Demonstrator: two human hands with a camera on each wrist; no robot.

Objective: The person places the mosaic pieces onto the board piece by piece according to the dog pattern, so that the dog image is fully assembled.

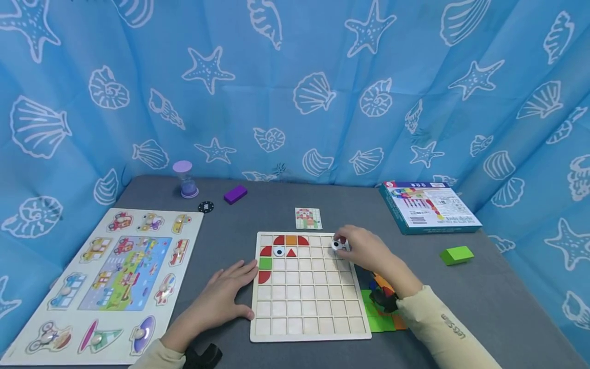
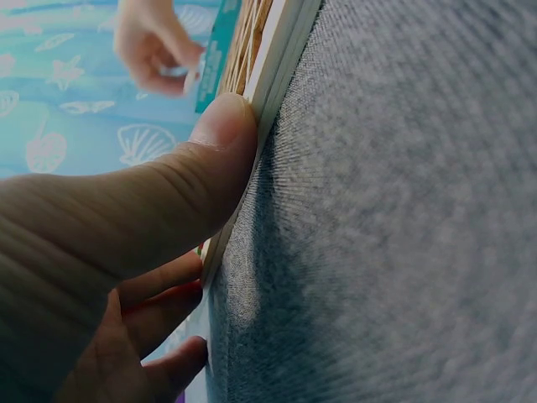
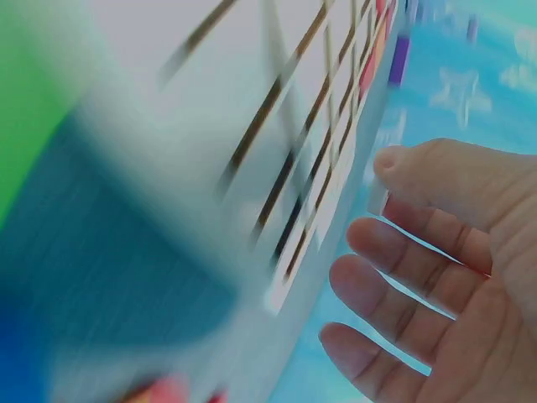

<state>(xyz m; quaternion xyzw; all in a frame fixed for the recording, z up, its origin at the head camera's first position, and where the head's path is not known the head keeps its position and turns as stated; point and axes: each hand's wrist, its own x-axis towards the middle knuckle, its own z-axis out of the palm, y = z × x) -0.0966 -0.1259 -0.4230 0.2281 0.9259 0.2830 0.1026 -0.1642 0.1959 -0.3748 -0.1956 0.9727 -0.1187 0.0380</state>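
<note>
Right hand (image 1: 365, 249) pinches eye tile (image 1: 337, 246) at grid board (image 1: 310, 293)'s one o'clock corner; left hand (image 1: 222, 293), fingers relaxed, touches nine o'clock edge.

The board (image 1: 308, 292) is pale, gridded — the curtain (image 1: 258, 107) blue with white starfish, the table (image 1: 235, 225) grey

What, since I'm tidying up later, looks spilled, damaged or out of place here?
Nothing looks spilled or damaged. The loose coloured tiles right of the board look slightly untidy beside its orderly rows, though they're partly hidden.
</note>
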